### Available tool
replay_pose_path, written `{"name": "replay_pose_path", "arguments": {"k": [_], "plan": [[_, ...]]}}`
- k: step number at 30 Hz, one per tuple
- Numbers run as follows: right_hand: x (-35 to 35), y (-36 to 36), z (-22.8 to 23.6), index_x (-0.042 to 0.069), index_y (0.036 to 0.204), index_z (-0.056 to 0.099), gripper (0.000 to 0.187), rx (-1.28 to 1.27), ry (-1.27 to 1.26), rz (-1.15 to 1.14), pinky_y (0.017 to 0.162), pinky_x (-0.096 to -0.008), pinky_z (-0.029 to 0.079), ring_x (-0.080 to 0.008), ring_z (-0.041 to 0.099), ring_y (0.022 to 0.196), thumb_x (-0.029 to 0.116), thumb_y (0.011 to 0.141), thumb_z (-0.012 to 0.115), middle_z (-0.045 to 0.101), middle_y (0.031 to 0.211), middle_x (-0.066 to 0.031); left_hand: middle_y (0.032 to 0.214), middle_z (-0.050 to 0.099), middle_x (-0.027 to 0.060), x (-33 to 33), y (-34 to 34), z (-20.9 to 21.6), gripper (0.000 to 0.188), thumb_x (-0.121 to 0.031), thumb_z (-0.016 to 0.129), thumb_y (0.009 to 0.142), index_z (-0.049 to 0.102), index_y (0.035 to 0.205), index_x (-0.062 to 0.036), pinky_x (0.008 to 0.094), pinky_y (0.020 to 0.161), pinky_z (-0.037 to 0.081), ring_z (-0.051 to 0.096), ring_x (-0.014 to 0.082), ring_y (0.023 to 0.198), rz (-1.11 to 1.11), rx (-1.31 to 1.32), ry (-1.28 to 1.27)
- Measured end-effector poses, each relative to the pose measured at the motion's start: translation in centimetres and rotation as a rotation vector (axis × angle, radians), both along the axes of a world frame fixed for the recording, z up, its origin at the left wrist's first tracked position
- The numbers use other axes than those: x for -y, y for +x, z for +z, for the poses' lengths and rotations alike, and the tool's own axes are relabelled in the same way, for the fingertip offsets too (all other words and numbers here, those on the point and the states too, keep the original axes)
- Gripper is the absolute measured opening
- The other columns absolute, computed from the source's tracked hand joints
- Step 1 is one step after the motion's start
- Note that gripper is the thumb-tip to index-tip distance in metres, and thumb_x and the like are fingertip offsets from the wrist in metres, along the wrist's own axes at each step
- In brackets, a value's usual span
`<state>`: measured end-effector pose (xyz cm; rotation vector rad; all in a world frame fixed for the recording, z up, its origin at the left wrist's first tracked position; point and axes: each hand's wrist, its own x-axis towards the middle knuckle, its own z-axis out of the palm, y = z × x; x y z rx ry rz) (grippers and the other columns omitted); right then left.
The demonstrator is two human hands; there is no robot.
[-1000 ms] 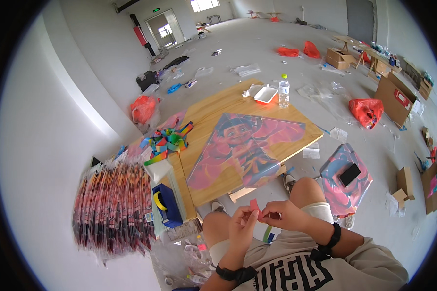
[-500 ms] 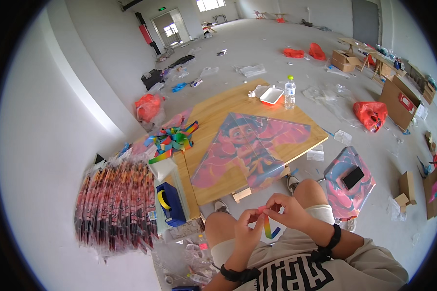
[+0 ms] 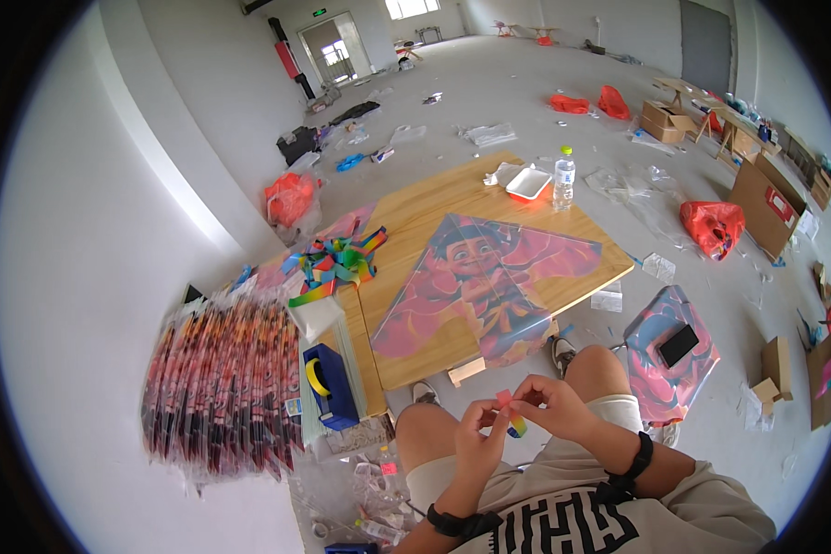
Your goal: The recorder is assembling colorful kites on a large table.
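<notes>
Above my lap, a rainbow-coloured ribbon is pinched between both hands. Its red end sticks up past the fingertips and the yellow, green and blue part hangs curled below. My left hand is closed on it from the left, and my right hand grips it from the right. Beyond my knees, a printed kite with a cartoon figure lies flat on the wooden table, its lower tip over the near edge. A heap of rainbow ribbons rests at the table's left corner.
A blue tape dispenser with yellow tape stands left of the table, beside a stack of bagged kites. A bottle and white-and-red tray sit at the far edge. Rightward, a phone lies on a print-covered stool.
The ribbon's hanging part has drawn up shorter and curled under my fingers, while its red end shows more above them. The whole view has shifted slightly.
</notes>
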<state>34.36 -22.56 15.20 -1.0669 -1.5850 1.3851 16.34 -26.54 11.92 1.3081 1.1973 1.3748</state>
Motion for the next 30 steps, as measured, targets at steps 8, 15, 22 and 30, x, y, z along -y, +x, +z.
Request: {"name": "replay_pose_path", "arguments": {"k": [8, 15, 22, 30], "plan": [[-0.5, 0.9, -5.3, 0.004, 0.1, 0.063, 0.008, -0.309, -0.178, -0.034, 0.071, -0.0216, 0.049, -0.0059, 0.061, 0.079, 0.009, 0.099, 0.068, 0.067, 0.091, 0.0006, 0.102, 0.061, -0.0007, -2.6, -13.1, -2.1, 0.021, -0.006, 0.067, 0.097, 0.061, 0.117, -0.0082, 0.0249, 0.076, 0.048, 0.056, 0.0075, 0.088, 0.515, 0.079, 0.154], [-0.4, 1.0, -11.4, 0.005, 0.1, 0.062, 0.006, -0.262, -0.292, -0.092, 0.07, -0.0218, 0.048, -0.0054, 0.06, 0.078, 0.008, 0.099, 0.067, 0.066, 0.09, 0.0014, 0.1, 0.067, 0.006, -1.5, -30.7, -5.1, 0.02, -0.013, 0.063, 0.099, 0.068, 0.113, 0.0003, 0.0296, 0.08, 0.05, 0.062, 0.0149, 0.087, 0.919, -0.278, 0.082], [-0.8, 1.0, -13.0, 0.004, 0.1, 0.062, 0.009, -0.195, -0.319, -0.078, 0.068, -0.022, 0.048, -0.0067, 0.059, 0.074, 0.011, 0.099, 0.069, 0.066, 0.087, -0.0003, 0.107, 0.073, 0.0167, -2.1, -36.5, -9.5, 0.03, -0.025, 0.065, 0.098, 0.075, 0.112, -0.0002, 0.0351, 0.087, 0.051, 0.069, 0.0247, 0.1, 0.666, -0.696, -0.16], [-0.7, 1.4, -13.3, 0.004, 0.1, 0.063, 0.009, -0.199, -0.31, -0.088, 0.066, -0.0225, 0.048, -0.0069, 0.058, 0.073, 0.01, 0.098, 0.068, 0.067, 0.087, -0.0009, 0.096, 0.075, 0.0085, -4.4, -35.7, -8.6, 0.037, -0.033, 0.06, 0.1, 0.077, 0.105, 0.0, 0.0293, 0.076, 0.046, 0.065, 0.0165, 0.082, 0.554, -0.183, -0.419]]}}
